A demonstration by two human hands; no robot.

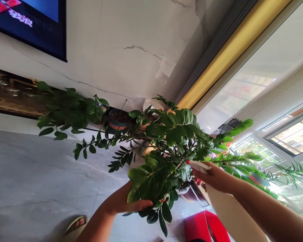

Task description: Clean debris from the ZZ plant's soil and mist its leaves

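A large potted plant (176, 134) with glossy dark green leaflets fills the middle of the head view, its stems spreading every way. My left hand (132, 201) is wrapped round a leafy stem (151, 178) of it at the near side; the thumb shows, and leaves hide most of the fingers. On the right, my right hand (208, 174) is closed on a white tissue (200, 166) close to the plant's inner stems. Its fingertips are partly hidden among the leaves, so I cannot tell whether they touch a stem.
Behind stand a smaller dark pot (118, 119) and another leafy plant (68, 107) along a low ledge. A red bin-like container (204, 227) is on the floor below my right arm. A screen (27, 27) hangs upper left. Windows and a yellow curtain (232, 43) are at right.
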